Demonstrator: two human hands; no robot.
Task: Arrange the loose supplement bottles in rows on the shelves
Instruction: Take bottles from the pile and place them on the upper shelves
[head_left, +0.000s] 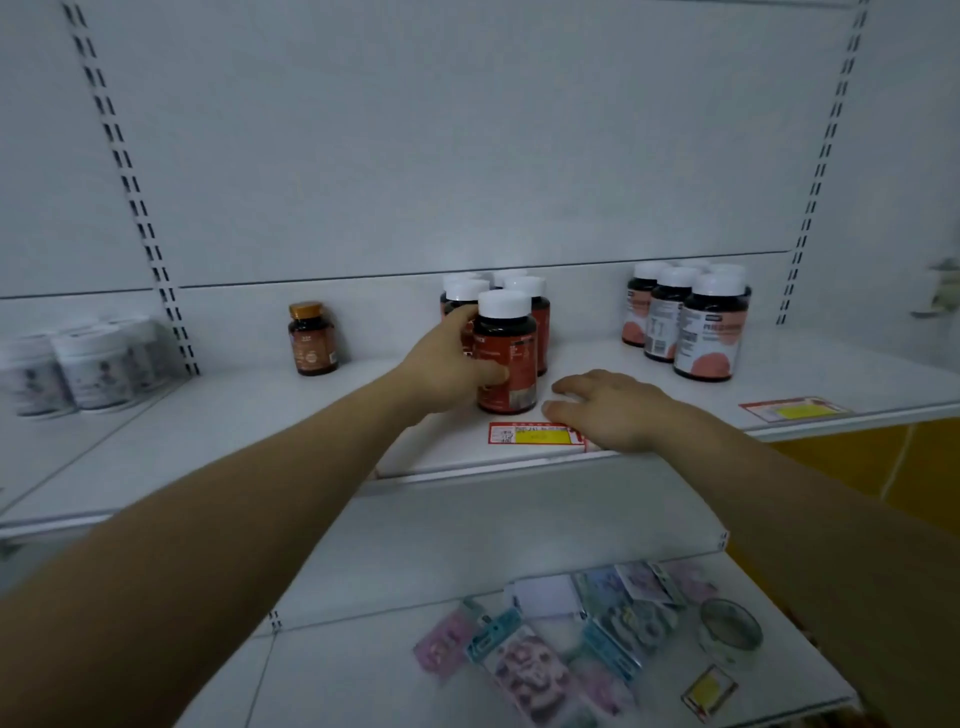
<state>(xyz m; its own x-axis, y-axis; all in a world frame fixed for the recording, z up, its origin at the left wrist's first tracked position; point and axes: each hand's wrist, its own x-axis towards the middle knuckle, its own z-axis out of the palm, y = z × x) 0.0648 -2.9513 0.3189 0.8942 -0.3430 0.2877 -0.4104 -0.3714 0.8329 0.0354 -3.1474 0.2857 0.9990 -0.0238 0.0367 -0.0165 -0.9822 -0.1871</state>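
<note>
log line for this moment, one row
left hand: grips front red-label bottle | right hand: open, flat on shelf | bottle: upright, at front of its group

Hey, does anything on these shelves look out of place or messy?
The orange-capped bottle stands alone on the upper shelf, left of the red-labelled bottles, matching no group. On the lower shelf, flat packets lie jumbled and overlapping beside a tape roll.

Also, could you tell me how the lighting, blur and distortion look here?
Head view: light is dim, cool and even, without strong glare. Head view: the wide lens splays the slotted uprights outward. Head view: the red-label bottle in the left hand is fairly sharp; white jars far left and packets on the lower shelf are blurred.
</note>
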